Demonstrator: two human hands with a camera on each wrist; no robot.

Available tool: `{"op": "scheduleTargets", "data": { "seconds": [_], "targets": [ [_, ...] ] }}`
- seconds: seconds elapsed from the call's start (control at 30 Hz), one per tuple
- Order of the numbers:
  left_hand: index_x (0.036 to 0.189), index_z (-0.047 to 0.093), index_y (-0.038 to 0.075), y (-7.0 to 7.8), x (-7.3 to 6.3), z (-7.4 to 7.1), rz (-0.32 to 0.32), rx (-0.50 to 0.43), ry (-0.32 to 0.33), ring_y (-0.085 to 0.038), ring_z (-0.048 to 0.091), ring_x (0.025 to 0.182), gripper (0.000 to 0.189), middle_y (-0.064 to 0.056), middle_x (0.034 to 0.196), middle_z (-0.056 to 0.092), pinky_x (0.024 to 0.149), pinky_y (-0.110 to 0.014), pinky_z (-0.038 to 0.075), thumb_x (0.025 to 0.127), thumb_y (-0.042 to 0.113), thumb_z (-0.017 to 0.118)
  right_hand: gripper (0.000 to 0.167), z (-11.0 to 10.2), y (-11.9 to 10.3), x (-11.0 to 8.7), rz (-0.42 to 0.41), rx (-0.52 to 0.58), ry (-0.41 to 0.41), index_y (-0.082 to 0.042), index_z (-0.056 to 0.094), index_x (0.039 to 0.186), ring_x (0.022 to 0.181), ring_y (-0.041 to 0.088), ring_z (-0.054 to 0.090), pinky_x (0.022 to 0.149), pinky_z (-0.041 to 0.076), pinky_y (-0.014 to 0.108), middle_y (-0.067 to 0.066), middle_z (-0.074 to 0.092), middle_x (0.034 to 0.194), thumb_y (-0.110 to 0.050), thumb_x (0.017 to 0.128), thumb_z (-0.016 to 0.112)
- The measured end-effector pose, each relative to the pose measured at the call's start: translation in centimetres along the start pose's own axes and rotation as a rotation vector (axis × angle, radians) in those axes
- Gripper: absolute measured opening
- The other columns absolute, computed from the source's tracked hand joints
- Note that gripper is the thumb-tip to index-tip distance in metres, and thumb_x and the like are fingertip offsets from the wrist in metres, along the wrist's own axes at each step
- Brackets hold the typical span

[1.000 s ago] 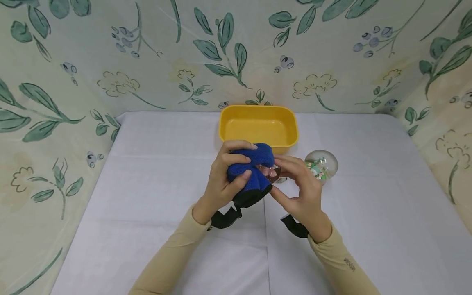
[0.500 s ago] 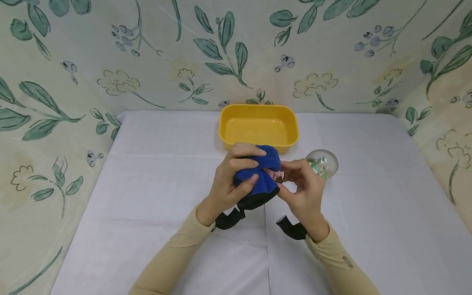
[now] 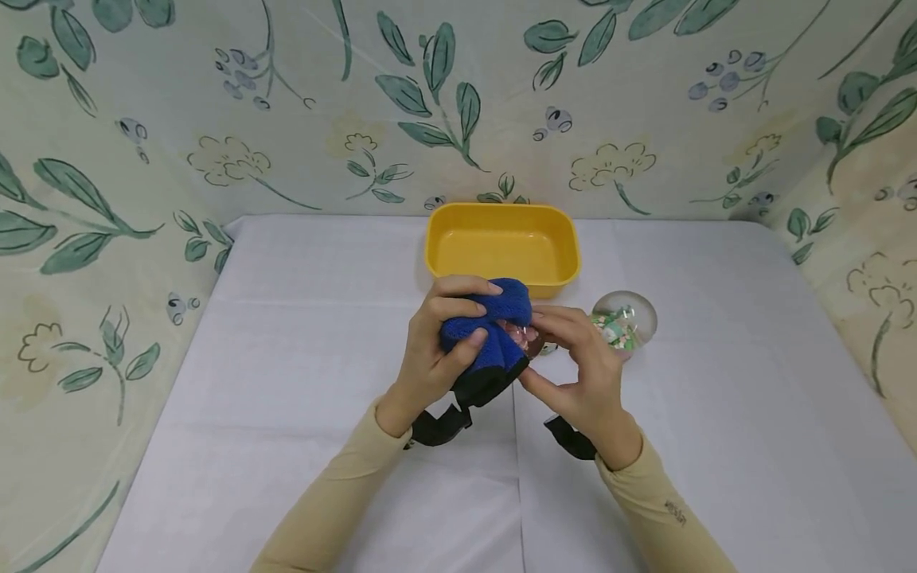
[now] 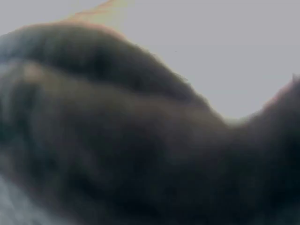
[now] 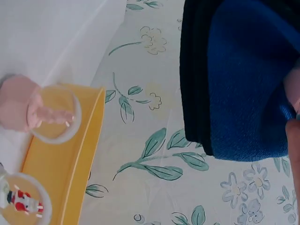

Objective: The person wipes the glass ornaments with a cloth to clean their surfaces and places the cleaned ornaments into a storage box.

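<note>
One globe (image 3: 531, 341), pink pieces (image 3: 517, 333) inside, is held by the right hand (image 3: 597, 380); the left hand (image 3: 434, 348) grips blue cloth (image 3: 499, 350) around it.

globe (image 3: 523, 336) partly in cloth (image 3: 500, 352); tub (image 3: 503, 248) behind, on table (image 3: 286, 350); second globe (image 3: 632, 317) right (nearer than tub).

Leafy floral backdrop (image 3: 494, 87) on three sides; creased white tablecloth (image 3: 236, 350).

A yellow tub (image 3: 503, 248) blocks the middle of the white table's (image 3: 286, 350) far edge; nearer, the left hand (image 3: 437, 342), a blue cloth (image 3: 476, 330), a pink globe (image 3: 524, 335) and the right hand (image 3: 583, 370) fill the centre, a clear globe (image 3: 625, 318) close by. Broad lanes lie open along both side edges.
</note>
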State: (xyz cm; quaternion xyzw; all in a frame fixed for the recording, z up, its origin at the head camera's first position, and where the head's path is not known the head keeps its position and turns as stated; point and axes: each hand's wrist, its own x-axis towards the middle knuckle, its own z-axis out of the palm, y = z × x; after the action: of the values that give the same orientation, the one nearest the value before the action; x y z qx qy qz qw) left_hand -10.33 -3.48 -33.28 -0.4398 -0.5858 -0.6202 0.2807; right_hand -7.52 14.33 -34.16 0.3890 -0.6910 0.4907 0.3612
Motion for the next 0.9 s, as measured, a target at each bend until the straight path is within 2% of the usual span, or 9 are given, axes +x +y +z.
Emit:
{"op": "scheduleTargets", "data": {
  "seconds": [0.1, 0.17, 0.27, 0.37, 0.47, 0.57, 0.7, 0.77, 0.9],
  "targets": [
    [0.101, 0.045, 0.007, 0.03, 0.14, 0.13, 0.028, -0.013, -0.022, -0.035, 0.052, 0.101, 0.021, -0.019, 0.110, 0.052, 0.089, -0.044, 0.047, 0.100, 0.027, 0.048, 0.048, -0.01, 0.21, -0.01, -0.024, -0.073, 0.044, 0.015, 0.057, 0.100, 0.078, 0.020, 0.060, 0.077, 0.050, 0.016, 0.023, 0.064, 0.095, -0.030, 0.088, 0.070],
    [0.102, 0.046, 0.007, 0.05, 0.22, 0.22, 0.044, -0.011, -0.036, -0.034, 0.051, 0.101, 0.019, -0.019, 0.110, 0.052, 0.089, -0.045, 0.046, 0.100, 0.026, 0.048, 0.050, 0.02, 0.16, 0.02, 0.018, -0.060, 0.072, 0.016, 0.057, 0.097, 0.069, 0.018, 0.059, 0.073, 0.050, 0.015, 0.021, 0.065, 0.088, -0.031, 0.087, 0.070],
    [0.103, 0.046, 0.007, 0.05, 0.21, 0.35, 0.061, 0.002, -0.054, -0.034, 0.050, 0.101, 0.018, -0.019, 0.109, 0.052, 0.089, -0.045, 0.046, 0.100, 0.025, 0.048, 0.054, 0.08, -0.06, -0.03, 0.178, 0.029, 0.092, 0.018, 0.056, 0.093, 0.067, 0.010, 0.062, 0.067, 0.052, 0.015, 0.010, 0.068, 0.089, -0.034, 0.087, 0.070],
    [0.103, 0.046, 0.007, -0.04, 0.04, 0.48, 0.061, 0.011, -0.061, -0.035, 0.050, 0.102, 0.017, -0.019, 0.109, 0.052, 0.090, -0.045, 0.046, 0.100, 0.024, 0.048, 0.057, -0.01, -0.23, -0.15, 0.342, 0.143, 0.101, 0.020, 0.054, 0.093, 0.072, 0.006, 0.065, 0.064, 0.053, 0.018, -0.001, 0.069, 0.093, -0.035, 0.087, 0.070],
    [0.102, 0.046, 0.006, -0.09, -0.20, 0.57, 0.045, 0.017, -0.053, -0.035, 0.052, 0.102, 0.018, -0.020, 0.109, 0.052, 0.090, -0.045, 0.046, 0.100, 0.024, 0.048, 0.056, -0.16, -0.30, -0.19, 0.397, 0.194, 0.086, 0.020, 0.054, 0.095, 0.076, 0.007, 0.067, 0.065, 0.054, 0.020, -0.003, 0.068, 0.094, -0.033, 0.088, 0.069],
    [0.101, 0.046, 0.006, -0.13, -0.41, 0.56, 0.010, 0.024, -0.025, -0.035, 0.053, 0.102, 0.021, -0.020, 0.108, 0.053, 0.089, -0.044, 0.047, 0.100, 0.027, 0.048, 0.055, -0.18, -0.32, -0.11, 0.347, 0.145, 0.047, 0.018, 0.056, 0.101, 0.078, 0.008, 0.066, 0.068, 0.054, 0.019, 0.000, 0.067, 0.098, -0.035, 0.089, 0.067],
    [0.101, 0.045, 0.006, -0.03, -0.48, 0.40, -0.048, 0.014, 0.024, -0.035, 0.053, 0.101, 0.025, -0.021, 0.108, 0.054, 0.087, -0.044, 0.049, 0.100, 0.031, 0.048, 0.059, 0.00, -0.26, 0.04, 0.203, 0.123, 0.012, 0.018, 0.053, 0.113, 0.092, 0.016, 0.062, 0.077, 0.052, 0.020, 0.016, 0.060, 0.113, -0.035, 0.090, 0.067],
    [0.101, 0.046, 0.007, 0.06, -0.43, 0.30, -0.072, 0.001, 0.041, -0.035, 0.053, 0.101, 0.026, -0.021, 0.108, 0.054, 0.087, -0.044, 0.049, 0.100, 0.033, 0.048, 0.059, 0.08, -0.16, 0.07, 0.121, 0.125, 0.001, 0.020, 0.051, 0.114, 0.101, 0.021, 0.059, 0.082, 0.051, 0.021, 0.025, 0.056, 0.118, -0.031, 0.089, 0.068],
    [0.101, 0.045, 0.007, 0.17, -0.23, 0.20, -0.086, -0.018, 0.044, -0.035, 0.052, 0.102, 0.026, -0.022, 0.108, 0.054, 0.088, -0.044, 0.048, 0.099, 0.033, 0.049, 0.054, 0.06, 0.11, -0.01, 0.007, 0.042, 0.003, 0.019, 0.054, 0.108, 0.106, 0.024, 0.057, 0.087, 0.049, 0.023, 0.027, 0.058, 0.112, -0.027, 0.087, 0.071]
  ]
}}
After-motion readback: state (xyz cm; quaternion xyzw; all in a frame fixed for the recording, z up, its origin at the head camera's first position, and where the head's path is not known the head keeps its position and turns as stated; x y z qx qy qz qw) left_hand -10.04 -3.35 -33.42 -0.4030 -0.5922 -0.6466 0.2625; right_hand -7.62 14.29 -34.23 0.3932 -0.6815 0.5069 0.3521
